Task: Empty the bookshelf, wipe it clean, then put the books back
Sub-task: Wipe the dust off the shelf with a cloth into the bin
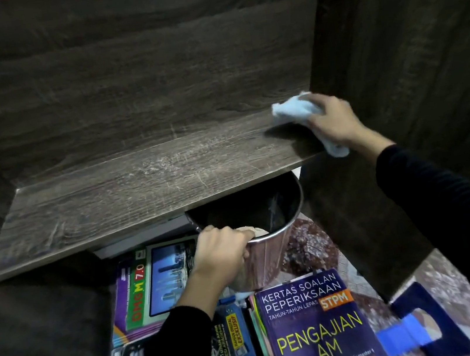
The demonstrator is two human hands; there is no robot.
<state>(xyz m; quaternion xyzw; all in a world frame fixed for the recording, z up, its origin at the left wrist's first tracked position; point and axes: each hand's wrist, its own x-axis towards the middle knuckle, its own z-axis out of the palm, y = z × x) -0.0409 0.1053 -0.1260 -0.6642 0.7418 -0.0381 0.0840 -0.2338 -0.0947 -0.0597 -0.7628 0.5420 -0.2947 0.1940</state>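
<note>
The dark wood shelf board [126,201] is bare and shows pale scuffs and dust streaks. My right hand [332,122] grips a light blue cloth [290,109] and presses it on the shelf's far right end, against the side panel. My left hand [224,253] grips the rim of a metal bin [265,219] held just under the shelf's front edge. Books lie on the floor below: a purple "Pengajian Am" book [316,328], a green and purple "OMG M 7.0" book [152,283], and darker ones [235,341] partly hidden by my left arm.
The shelf's right side panel [406,43] and back panel [133,70] close in the compartment. A dark blue book or folder [418,330] lies at the lower right on a patterned floor [308,243]. A dark panel [39,347] fills the lower left.
</note>
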